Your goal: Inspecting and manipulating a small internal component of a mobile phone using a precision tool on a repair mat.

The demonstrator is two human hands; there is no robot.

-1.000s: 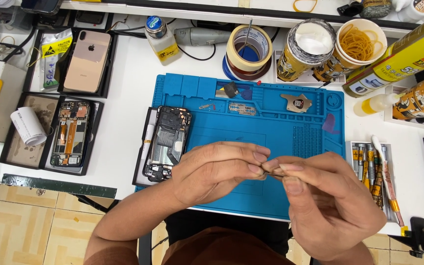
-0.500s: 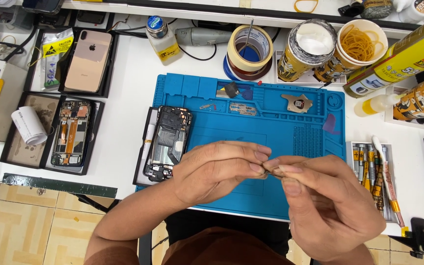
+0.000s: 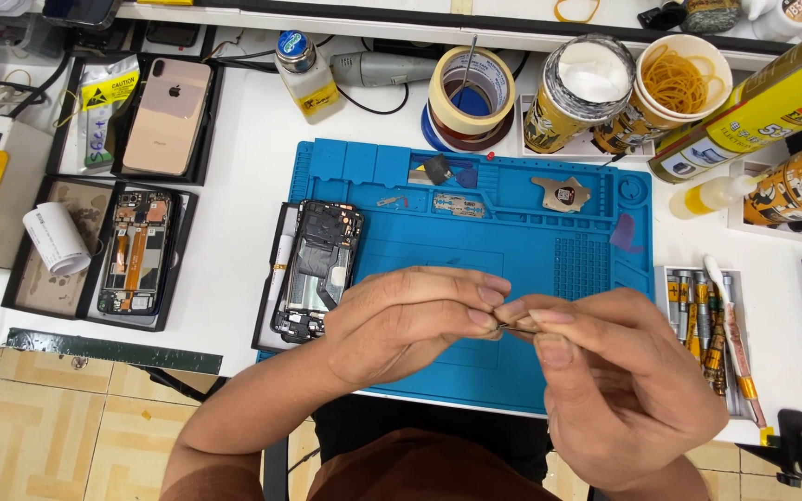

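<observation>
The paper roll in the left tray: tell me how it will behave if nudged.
The paper roll lies on its side, so it would probably roll, though the black tray rim should stop it. It looks light. Its loose outer wrap may unwind.

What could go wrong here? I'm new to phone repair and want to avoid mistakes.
1. The small part is pinched only by fingertips of the left hand and right hand; it could slip and fall past the blue mat edge.
2. The opened phone lies by the left wrist; a nudge might shift it.
</observation>
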